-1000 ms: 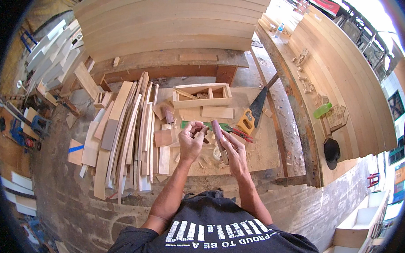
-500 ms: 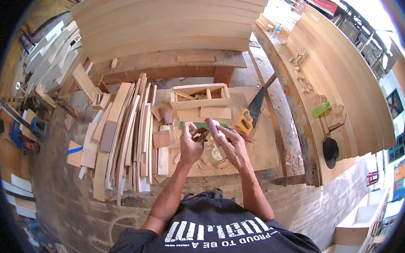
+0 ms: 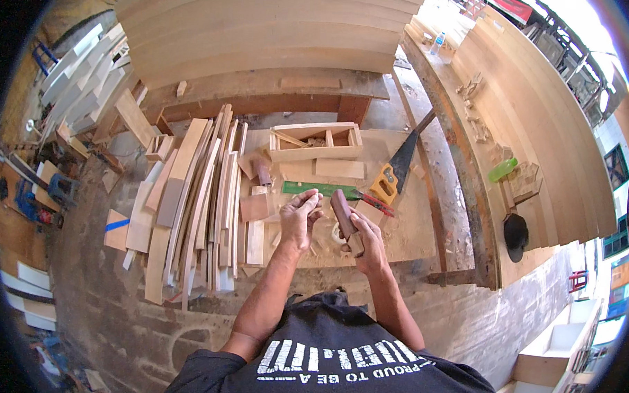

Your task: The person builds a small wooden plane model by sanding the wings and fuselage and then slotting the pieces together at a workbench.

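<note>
My right hand [image 3: 371, 245] is wrapped round the lower end of a wooden block covered in reddish-brown sandpaper [image 3: 342, 210], which tilts up and to the left. My left hand [image 3: 301, 215] is closed in a pinch just left of the block and apart from it. Whatever lies between its thumb and fingertips is too small to make out. Behind both hands a green flat strip [image 3: 301, 188] rests on the worn board [image 3: 413, 245], with a red-handled tool [image 3: 375, 203] at its right end. A roundish pale thing is partly hidden behind the right hand.
A handsaw [image 3: 399, 165] with a yellow handle lies to the right. Beyond the strip stands a divided wooden box [image 3: 314, 152] with shavings inside. Long wood strips [image 3: 189, 213] are heaped on the left. Stacked panels [image 3: 265, 35] rise behind; a bench with a green bottle [image 3: 502, 170] runs along the right.
My right hand has drawn down and right, and the sandpaper block has swung right, showing more of its length. My left hand's fingers have closed together, uncovering more of the green strip.
</note>
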The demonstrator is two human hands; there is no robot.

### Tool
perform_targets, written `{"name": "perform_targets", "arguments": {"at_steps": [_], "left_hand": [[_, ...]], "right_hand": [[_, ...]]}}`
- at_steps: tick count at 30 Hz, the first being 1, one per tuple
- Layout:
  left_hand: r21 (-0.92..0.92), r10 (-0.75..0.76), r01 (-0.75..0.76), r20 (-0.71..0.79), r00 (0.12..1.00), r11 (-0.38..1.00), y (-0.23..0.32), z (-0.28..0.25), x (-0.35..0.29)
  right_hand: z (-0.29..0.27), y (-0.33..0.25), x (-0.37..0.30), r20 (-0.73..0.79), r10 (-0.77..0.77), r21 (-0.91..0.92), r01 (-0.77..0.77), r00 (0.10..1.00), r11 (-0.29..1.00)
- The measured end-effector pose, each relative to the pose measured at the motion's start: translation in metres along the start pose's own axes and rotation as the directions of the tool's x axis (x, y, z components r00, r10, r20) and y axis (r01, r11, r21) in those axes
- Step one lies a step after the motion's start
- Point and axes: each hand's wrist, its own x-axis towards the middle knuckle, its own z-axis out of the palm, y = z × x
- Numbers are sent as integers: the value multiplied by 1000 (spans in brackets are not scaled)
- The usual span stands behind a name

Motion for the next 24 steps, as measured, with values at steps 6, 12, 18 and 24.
{"name": "perform_targets", "arguments": {"at_steps": [6, 12, 18, 24], "left_hand": [[-104, -65, 60, -41, 997, 993, -2, -3, -3], [-131, -62, 65, 28, 998, 989, -2, 5, -8], [9, -71, 71, 77, 994, 997, -4, -10, -2], [-52, -143, 147, 73, 987, 988, -9, -13, -4]], "right_hand": [[8, 12, 3, -9, -71, -73, 70, 997, 995], [18, 25, 15, 96, -353, -476, 354, 931, 805], [14, 35, 36, 44, -379, -628, 321, 924, 709], [25, 18, 37, -14, -249, -263, 237, 968, 935]]}}
